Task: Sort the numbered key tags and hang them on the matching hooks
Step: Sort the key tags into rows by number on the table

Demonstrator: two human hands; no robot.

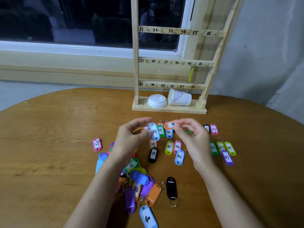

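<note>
My left hand [131,137] is curled, thumb and fingertips pinching the light blue tag marked 34 [155,132] just above the bench [49,145]. My right hand [192,139] pinches an orange tag [171,125] by one end, its other fingers loosely bent. The two tags sit close together between my hands. The hook rack [135,63] stands at twelve o'clock. A heap of unsorted tags [139,180] lies at six o'clock beside my left forearm.

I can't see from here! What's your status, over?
Left hand pinches blue tag 34. Right hand pinches orange tag. Rack holds one yellow tag. Cup, lids on rack base.
</note>
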